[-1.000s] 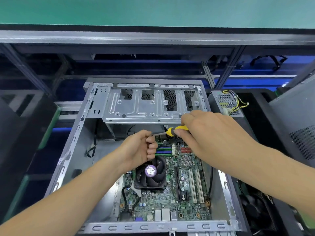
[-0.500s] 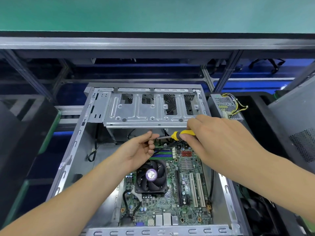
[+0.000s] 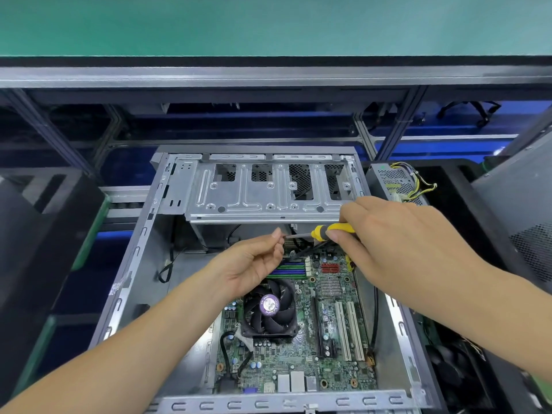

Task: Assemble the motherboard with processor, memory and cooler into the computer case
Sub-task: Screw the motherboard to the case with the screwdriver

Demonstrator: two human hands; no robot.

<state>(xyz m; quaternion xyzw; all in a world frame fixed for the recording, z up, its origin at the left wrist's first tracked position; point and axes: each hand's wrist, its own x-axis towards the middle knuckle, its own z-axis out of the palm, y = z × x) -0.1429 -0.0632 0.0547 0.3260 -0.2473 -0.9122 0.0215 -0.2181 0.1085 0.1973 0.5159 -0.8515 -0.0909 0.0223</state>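
An open grey computer case [image 3: 131, 270] lies on its side in front of me. The green motherboard [image 3: 334, 363] sits inside it, with a black cooler fan [image 3: 270, 309] and memory sticks [image 3: 289, 268] on it. My right hand [image 3: 397, 243] grips the yellow handle of a screwdriver [image 3: 331, 230], which lies nearly level above the board's far edge. My left hand [image 3: 254, 264] pinches at the tip of the screwdriver's shaft with thumb and forefinger. Whether a screw is between those fingers is too small to tell.
The case's silver drive cage [image 3: 268, 192] spans its far end. A power supply [image 3: 397, 183] with yellow wires stands to the right of the case. Black bins [image 3: 38, 222] flank the left side, a grey panel [image 3: 519, 210] stands at the right, and a metal shelf rail [image 3: 268, 76] crosses above.
Both hands have risen a little from the board toward the drive cage. My left hand's fingers have uncurled into a pinch at the screwdriver tip.
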